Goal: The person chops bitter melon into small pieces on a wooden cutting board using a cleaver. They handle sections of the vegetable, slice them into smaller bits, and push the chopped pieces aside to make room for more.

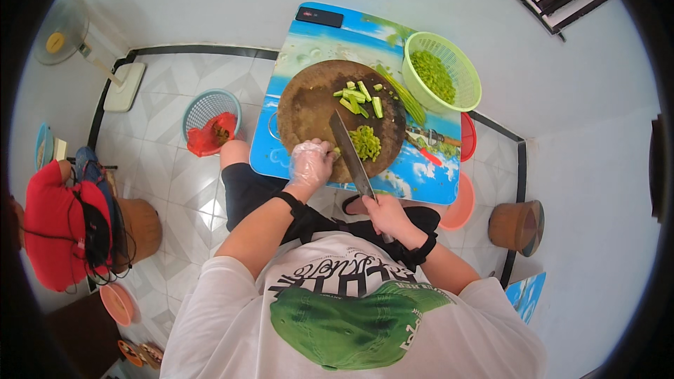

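On a round wooden chopping board (pixel 309 109), my left hand (pixel 311 165) in a clear plastic glove is closed, fingertips curled against a small piece of green vegetable (pixel 336 151). My right hand (pixel 387 216) grips the handle of a cleaver (pixel 354 158). Its broad blade lies slantwise over the board, just right of the gloved fingers. Beside the blade is a small heap of diced green vegetable (pixel 366 143). Farther back on the board are several cut green sticks (pixel 357 95). Long green ridged pieces (pixel 401 92) lie at the board's far right edge.
The board rests on a blue patterned table (pixel 270 151). A green colander (pixel 469 95) of chopped vegetable stands far right, a phone (pixel 319 15) far left. A red-handled tool (pixel 428 156) lies right. Floor: blue basket (pixel 191 109) with red bag, pink basin (pixel 460 203), wooden stool (pixel 509 227). Another person (pixel 60 228) sits left.
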A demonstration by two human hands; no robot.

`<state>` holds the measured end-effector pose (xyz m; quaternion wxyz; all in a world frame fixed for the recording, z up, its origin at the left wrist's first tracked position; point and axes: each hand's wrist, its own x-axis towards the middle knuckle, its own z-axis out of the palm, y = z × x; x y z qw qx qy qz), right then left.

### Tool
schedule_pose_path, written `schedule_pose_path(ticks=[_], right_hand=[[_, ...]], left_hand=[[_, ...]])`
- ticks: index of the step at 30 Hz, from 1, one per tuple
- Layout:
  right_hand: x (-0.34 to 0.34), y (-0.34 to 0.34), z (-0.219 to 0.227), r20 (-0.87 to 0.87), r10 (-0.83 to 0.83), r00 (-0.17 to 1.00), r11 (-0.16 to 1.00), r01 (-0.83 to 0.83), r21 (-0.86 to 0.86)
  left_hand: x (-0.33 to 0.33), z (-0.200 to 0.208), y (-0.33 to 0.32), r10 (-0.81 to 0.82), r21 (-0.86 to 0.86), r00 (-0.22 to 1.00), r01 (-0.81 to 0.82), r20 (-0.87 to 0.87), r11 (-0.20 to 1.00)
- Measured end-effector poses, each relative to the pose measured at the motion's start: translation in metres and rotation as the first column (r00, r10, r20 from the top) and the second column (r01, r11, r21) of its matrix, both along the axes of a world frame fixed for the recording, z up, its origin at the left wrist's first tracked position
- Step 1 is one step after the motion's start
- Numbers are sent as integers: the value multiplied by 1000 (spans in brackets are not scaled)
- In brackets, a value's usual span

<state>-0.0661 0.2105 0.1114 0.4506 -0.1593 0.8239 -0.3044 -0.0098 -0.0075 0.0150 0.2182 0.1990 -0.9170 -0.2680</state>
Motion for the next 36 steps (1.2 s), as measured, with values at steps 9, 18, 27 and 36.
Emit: schedule_pose_path(ticks=[9,18,27,36], right_hand=[[-24,-42,-18,-98,99,990,995,-100,-7],[-22,-38,-28,-58,-80,995,993,74,-98],[-13,-22,-25,-67,-84,994,990,76,-119],[-3,-18,-29,-71,-53,996,993,45,-107]], left_hand=[[-1,3,0,0,8,999,0,40,1000],[10,10,-5,120,282,989,-91,-87,955],[13,13,-20,77,-23,983,-75,166,997],[-3,14,-18,-19,-83,988,32,153,996]])
